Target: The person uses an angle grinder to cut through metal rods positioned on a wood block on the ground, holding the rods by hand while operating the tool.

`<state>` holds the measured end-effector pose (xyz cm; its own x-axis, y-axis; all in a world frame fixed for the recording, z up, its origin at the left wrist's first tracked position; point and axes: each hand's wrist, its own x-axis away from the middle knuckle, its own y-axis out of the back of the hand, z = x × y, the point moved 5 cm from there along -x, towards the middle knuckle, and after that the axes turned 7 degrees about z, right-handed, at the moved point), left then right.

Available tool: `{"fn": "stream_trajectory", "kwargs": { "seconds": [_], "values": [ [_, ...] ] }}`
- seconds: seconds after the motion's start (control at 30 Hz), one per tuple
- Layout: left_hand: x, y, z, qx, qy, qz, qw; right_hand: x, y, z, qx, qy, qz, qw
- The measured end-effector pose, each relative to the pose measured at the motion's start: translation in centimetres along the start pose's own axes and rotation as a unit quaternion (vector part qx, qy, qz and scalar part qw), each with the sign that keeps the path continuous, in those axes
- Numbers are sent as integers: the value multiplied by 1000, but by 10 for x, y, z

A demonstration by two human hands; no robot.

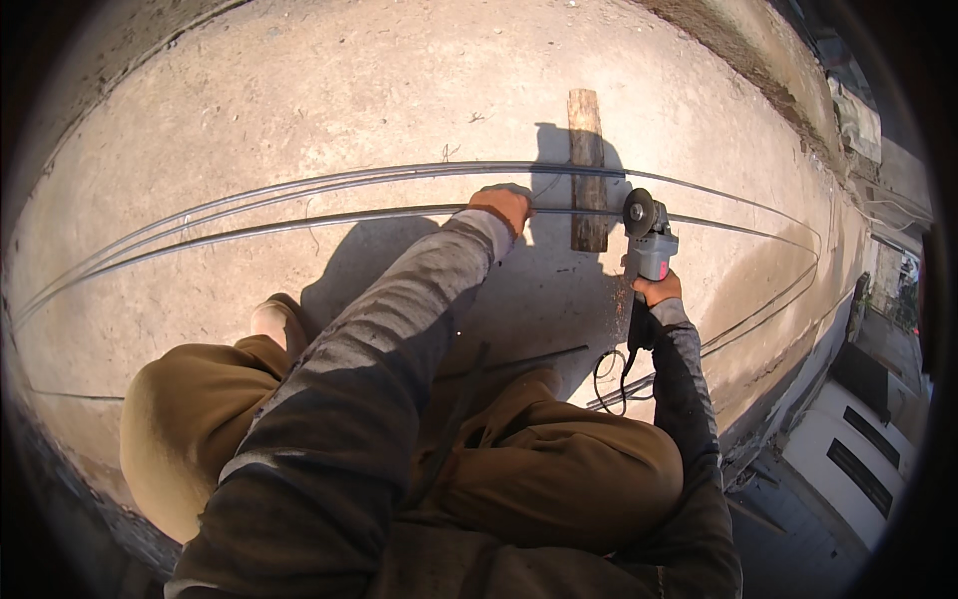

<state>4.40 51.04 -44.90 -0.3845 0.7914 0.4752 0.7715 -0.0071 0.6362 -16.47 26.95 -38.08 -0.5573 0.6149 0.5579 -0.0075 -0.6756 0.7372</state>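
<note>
My left hand (507,207) is closed around the nearest of several long, thin metal rods (339,219), just left of a wooden block (586,110). The rods run sideways across the concrete and pass over the block. My right hand (659,290) grips a grey and black angle grinder (653,252) by its body. Its dark round disc (640,212) is at the held rod, just right of the block; whether it touches cannot be made out. Small orange sparks show beside the grinder's handle.
A black power cord (625,384) loops below the grinder, near my right knee (639,469). More rods (733,334) curve along the right side. A short dark bar (539,356) lies between my legs. A wall edge (788,90) borders the floor at upper right.
</note>
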Motion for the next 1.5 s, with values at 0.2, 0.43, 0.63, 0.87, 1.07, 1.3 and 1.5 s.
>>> {"fn": "stream_trajectory", "kwargs": {
  "seconds": [0.2,0.43,0.63,0.87,1.07,1.3,1.5],
  "values": [
    [-5,-5,0,-8,-6,0,1000,-1,2,-22,56,-4,-6,998],
    [-6,-8,2,-15,2,17,1000,-3,1,-11,53,-16,3,998],
    [-1,-1,-2,-5,-7,15,1000,2,0,-7,24,-7,1,1000],
    [-1,1,-3,0,-6,5,1000,0,-2,-23,24,-26,16,999],
    [-2,2,-4,2,21,45,999,-8,-4,-7,-33,31,20,999],
    [-7,-8,2,25,-6,24,999,-19,-2,-55,64,-20,-4,998],
    [-10,-12,7,27,-4,59,998,-17,-5,-34,14,-1,-8,1000]
  ]
}}
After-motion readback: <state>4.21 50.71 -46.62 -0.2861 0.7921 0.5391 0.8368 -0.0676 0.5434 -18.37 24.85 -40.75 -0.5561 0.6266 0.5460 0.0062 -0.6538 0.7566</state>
